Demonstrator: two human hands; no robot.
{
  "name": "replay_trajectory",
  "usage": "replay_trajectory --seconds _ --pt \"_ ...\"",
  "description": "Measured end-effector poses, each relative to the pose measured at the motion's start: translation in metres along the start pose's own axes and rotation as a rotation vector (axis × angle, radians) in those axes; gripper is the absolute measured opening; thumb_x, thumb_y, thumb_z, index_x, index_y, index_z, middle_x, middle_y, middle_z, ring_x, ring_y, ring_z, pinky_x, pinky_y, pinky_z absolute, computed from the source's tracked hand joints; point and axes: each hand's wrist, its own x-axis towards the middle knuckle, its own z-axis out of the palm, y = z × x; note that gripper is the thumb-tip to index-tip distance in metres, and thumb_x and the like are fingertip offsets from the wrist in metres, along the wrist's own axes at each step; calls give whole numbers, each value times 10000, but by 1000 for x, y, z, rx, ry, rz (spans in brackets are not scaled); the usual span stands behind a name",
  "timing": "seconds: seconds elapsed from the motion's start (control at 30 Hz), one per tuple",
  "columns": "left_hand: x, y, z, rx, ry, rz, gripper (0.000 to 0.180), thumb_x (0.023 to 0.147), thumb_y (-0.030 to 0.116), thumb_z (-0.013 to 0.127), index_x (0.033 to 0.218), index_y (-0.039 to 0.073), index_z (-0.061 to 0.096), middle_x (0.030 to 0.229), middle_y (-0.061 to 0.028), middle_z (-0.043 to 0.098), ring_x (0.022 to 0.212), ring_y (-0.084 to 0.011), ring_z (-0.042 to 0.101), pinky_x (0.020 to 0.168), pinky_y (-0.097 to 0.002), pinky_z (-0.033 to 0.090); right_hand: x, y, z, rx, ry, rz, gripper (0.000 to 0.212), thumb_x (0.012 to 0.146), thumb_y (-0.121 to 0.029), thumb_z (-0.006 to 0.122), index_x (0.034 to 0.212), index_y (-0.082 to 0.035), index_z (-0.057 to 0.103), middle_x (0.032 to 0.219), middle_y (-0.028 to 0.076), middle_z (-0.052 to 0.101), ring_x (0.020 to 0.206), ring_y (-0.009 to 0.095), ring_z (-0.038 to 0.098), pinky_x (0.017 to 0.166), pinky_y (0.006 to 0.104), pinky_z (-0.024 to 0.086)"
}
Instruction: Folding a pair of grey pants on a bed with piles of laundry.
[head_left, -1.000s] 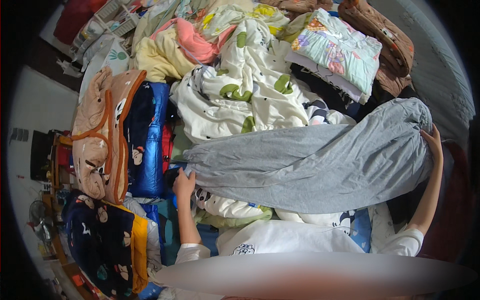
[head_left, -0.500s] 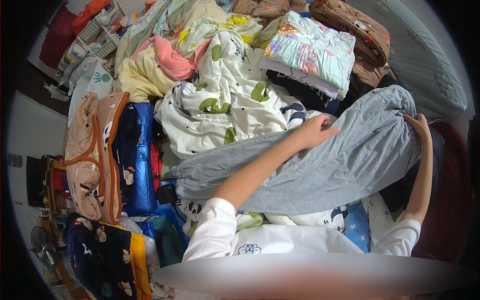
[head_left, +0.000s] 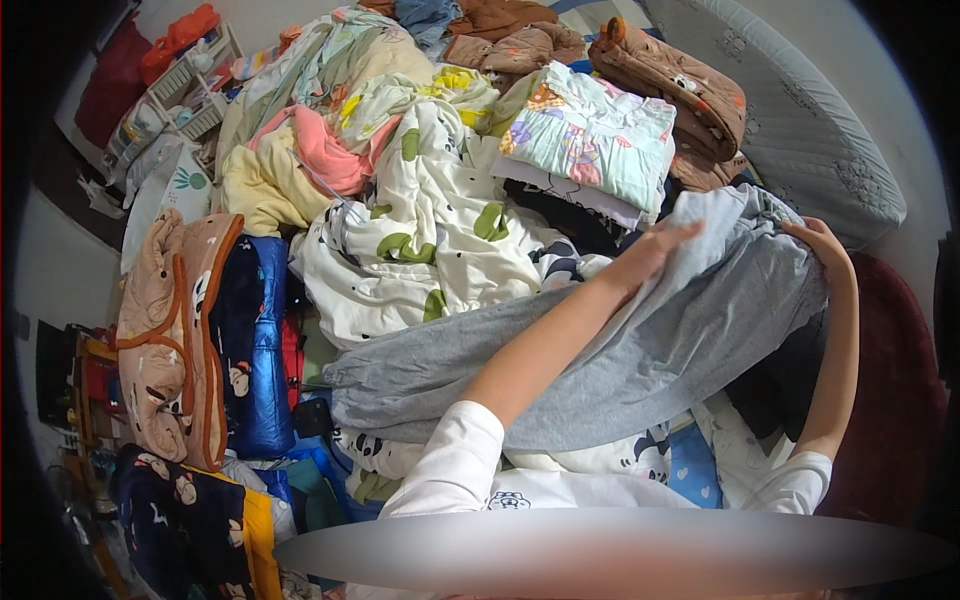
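A pair of grey trousers (head_left: 600,370) lies stretched across the pile in front of me, its gathered end at the right and its narrower end at the left. My right hand (head_left: 826,248) grips the gathered end by its right edge, with the fingers bent over the cloth. Along the far edge my left hand (head_left: 655,258) touches the fabric, beside a raised, paler fold. Motion smears its fingers, so whether they pinch the cloth is unclear. My left forearm crosses over the trousers and hides part of them.
Beyond lies a rumpled white blanket (head_left: 455,210) with green shapes. A folded clothes stack (head_left: 590,130) stands behind the trousers, beside a rolled brown quilted piece (head_left: 675,85). Folded brown (head_left: 160,340) and shiny blue (head_left: 265,350) items are at the left. A padded barrier (head_left: 800,130) edges the right.
My left hand has moved slightly toward the gathered end, and the trousers' far edge there has risen into a fold. My right hand still holds its end. The whole view has shifted a little.
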Motion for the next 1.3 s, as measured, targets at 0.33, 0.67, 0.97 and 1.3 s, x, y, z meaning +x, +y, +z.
replay_trajectory --seconds 0.33,0.67,0.97,1.3 --pt "-13 -74 62 1697 -406 945 396 661 232 738 1028 108 655 957 -112 639 1031 -264 581 1076 -551 242 -32 -24 26 402 159 -145 299 867 -105 583 1142 12 573 1011 43 639 889 107 618 794 251 505" --pt "-61 -72 19 724 88 997 596 845 466 628 1200 -1 519 1204 -109 552 1161 -251 495 1018 -386 347 -113 -124 108 379 -278 -414 420 845 -138 635 1224 4 523 1047 34 630 891 80 611 769 217 504" --pt "-140 -22 -34 139 373 416 484 949 350 548 1276 -4 507 1271 -80 520 1137 -143 486 962 -270 377 -82 -119 222 656 -476 -312 533 824 -187 678 1279 -19 456 1038 52 615 859 80 617 626 199 518" --pt "-196 -14 -51 688 581 612 399 857 4 568 1253 -23 524 1251 -117 552 1152 -183 516 982 -308 384 -81 -113 291 1224 -488 -20 413 783 -48 553 1191 -6 500 821 8 621 538 29 544 458 161 428"
